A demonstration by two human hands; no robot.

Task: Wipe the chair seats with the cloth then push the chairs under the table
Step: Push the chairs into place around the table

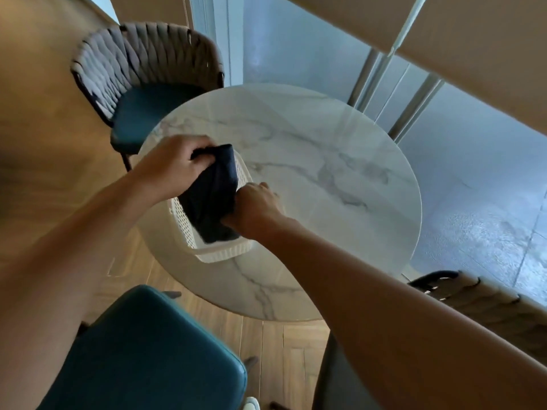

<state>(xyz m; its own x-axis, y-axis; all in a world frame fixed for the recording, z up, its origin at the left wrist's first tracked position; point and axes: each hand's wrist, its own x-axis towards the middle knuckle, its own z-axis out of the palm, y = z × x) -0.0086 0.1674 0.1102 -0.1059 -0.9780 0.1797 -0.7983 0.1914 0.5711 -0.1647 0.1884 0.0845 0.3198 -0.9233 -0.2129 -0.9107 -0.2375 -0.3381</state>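
The cloth (213,194) hangs bunched over the white basket (189,229) on our round marble bench (319,161); our left hand (174,164) grips its top end, our right hand (256,207) seems to pinch its lower edge. One chair (139,84) sits tucked at the bench's far left, another seat (148,350) just below us

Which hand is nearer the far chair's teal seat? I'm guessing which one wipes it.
Left. The left hand grips the cloth's upper end just beside the far chair's teal seat; the right hand holds the lower end, farther away.
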